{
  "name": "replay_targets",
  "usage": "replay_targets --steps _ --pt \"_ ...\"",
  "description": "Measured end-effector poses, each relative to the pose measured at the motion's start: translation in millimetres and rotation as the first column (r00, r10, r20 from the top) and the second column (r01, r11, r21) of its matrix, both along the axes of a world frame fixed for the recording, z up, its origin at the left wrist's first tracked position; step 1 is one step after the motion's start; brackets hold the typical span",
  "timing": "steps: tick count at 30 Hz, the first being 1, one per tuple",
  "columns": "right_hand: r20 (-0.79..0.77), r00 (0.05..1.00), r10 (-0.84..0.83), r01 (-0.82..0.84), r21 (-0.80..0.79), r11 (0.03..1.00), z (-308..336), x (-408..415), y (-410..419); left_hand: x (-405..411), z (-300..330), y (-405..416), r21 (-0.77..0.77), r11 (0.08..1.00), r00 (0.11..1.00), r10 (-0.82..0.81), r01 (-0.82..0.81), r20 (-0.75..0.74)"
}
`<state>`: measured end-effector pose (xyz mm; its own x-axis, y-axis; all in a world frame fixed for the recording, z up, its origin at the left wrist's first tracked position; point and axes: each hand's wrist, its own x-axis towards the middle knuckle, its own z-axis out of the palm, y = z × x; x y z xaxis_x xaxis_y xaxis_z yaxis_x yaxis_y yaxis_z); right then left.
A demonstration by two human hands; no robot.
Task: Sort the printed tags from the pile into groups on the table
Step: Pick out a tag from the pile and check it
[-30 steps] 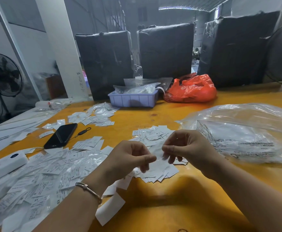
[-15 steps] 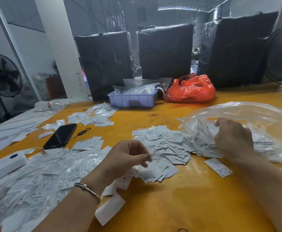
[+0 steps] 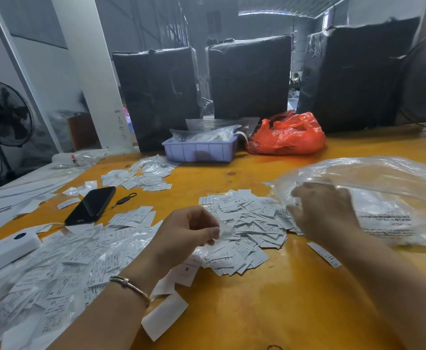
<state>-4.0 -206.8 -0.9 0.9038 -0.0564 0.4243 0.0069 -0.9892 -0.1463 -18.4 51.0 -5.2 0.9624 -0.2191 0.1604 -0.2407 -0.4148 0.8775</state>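
One clear sleeve (image 3: 223, 229) in left hand (image 3: 184, 238) grip; right hand (image 3: 323, 213) blurred, grip unclear.

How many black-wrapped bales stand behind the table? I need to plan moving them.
3: left bale behind the lilac tray, middle bale beside it, right bale behind the red bag. More may be hidden.

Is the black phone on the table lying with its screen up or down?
Cannot tell. The black phone lies flat on the table, its upper side dark and glossy, with no lit screen.
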Motion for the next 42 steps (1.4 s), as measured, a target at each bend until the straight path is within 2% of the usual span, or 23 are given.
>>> replay_targets --steps 2,3,5,10,15,20,24,27,31,33,38,42 --pt "0.025 0.968 0.249 -0.251 0.127 0.96 -3 -6 16 0 0 -1 -0.013 1.0 1.0 0.003 -0.003 -0.017" --pt "0.019 0.941 0.339 -0.338 0.137 0.931 -5 -7 23 1 0 -1 -0.019 1.0 1.0 0.003 -0.003 -0.024" --pt "-0.001 0.909 0.417 -0.416 0.054 0.908 -10 -5 32 0 0 -1 -0.021 1.0 1.0 0.004 -0.005 -0.029" --pt "-0.051 0.905 0.422 -0.423 -0.015 0.906 -19 4 35 0 0 -1 -0.025 1.0 1.0 0.016 -0.016 -0.025" --pt "0.014 0.9 0.436 -0.43 -0.132 0.893 -22 5 35 -1 0 0 -0.058 0.998 0.999 -0.012 0.009 -0.041" --pt "0.072 0.882 0.465 -0.442 -0.215 0.871 -20 4 36 0 2 0 -0.088 0.994 0.996 0.065 -0.07 -0.054" --pt "0.114 0.87 0.48 -0.462 -0.152 0.874 -17 1 36 1 4 4 -0.136 0.984 0.988 0.099 -0.116 -0.122" --pt "0.076 0.882 0.466 -0.451 -0.156 0.879 -16 1 36 2 5 5 -0.239 0.964 0.976 0.068 -0.117 -0.205" --pt "0.149 0.86 0.488 -0.476 -0.105 0.873 -16 -3 36 2 5 5 -0.39 0.912 0.953 0.007 -0.13 -0.303" --pt "0.162 0.855 0.493 -0.479 -0.121 0.87 -17 -3 37 3 4 6 -0.418 0.9 0.94 -0.031 -0.121 -0.34" --pt "0.064 0.873 0.483 -0.474 -0.118 0.872 -21 1 39 1 2 4 -0.266 0.962 0.919 -0.045 -0.067 -0.391" --pt "0.032 0.885 0.465 -0.463 -0.056 0.885 -22 1 38 2 4 5 -0.244 0.968 0.94 -0.033 -0.054 -0.34"
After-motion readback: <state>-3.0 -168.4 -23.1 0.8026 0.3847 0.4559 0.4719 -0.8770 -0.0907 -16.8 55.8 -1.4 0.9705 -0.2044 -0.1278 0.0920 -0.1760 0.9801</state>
